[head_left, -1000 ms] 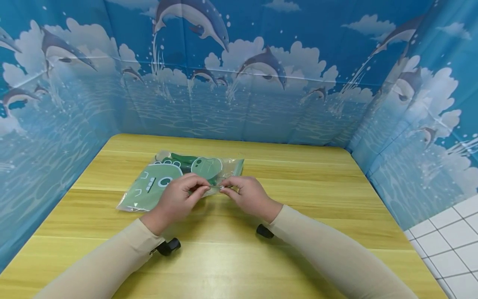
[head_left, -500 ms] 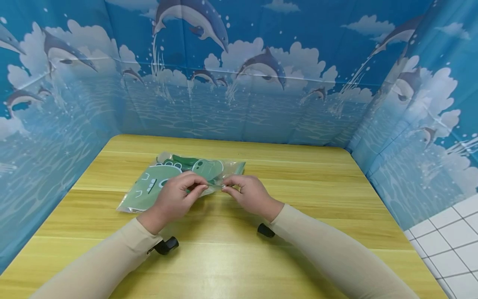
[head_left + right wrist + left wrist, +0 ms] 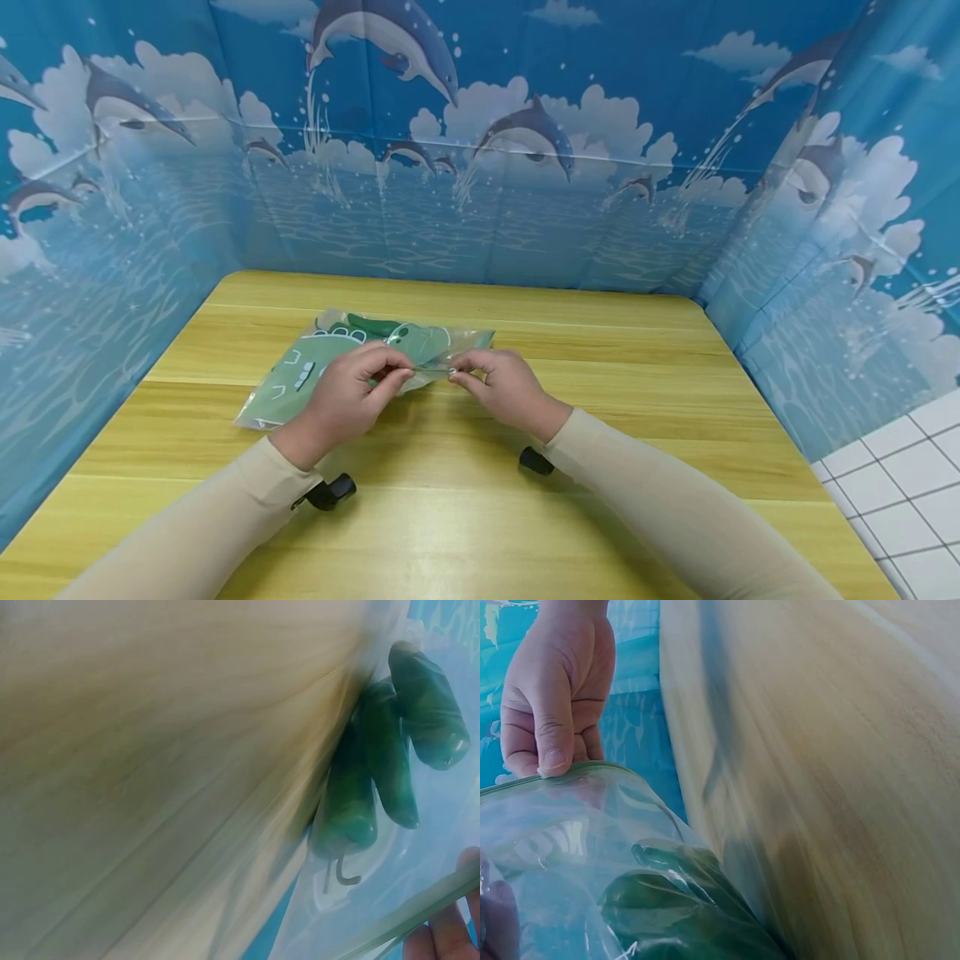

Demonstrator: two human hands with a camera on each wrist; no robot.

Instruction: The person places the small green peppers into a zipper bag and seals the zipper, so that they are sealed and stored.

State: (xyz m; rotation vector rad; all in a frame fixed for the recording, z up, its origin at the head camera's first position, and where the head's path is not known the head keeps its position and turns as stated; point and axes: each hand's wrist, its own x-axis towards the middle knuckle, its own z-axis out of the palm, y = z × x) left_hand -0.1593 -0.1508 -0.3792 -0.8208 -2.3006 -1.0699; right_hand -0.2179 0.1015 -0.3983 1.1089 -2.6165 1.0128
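Observation:
A clear zip bag (image 3: 281,392) printed with green cartoon faces lies on the table, its near edge raised between both hands. My left hand (image 3: 345,396) pinches that edge with thumb and forefinger. My right hand (image 3: 510,392) pinches the same edge a short way to the right. In the left wrist view, thumb and fingers of the right hand (image 3: 555,705) hold the greenish zip strip (image 3: 622,771). Several green peppers (image 3: 349,802) show through the plastic, one with a stem. Whether the zip is sealed between the hands I cannot tell.
The yellow wood-grain table (image 3: 600,375) spreads around the bag. A blue dolphin curtain (image 3: 480,208) closes off its back and sides. Black wrist cameras (image 3: 330,492) hang below both wrists. White tiles (image 3: 907,483) show at the right, beyond the table.
My left hand has slid slightly left and my right hand slightly right along the bag's edge. The gap between them is wider, and both still pinch the edge.

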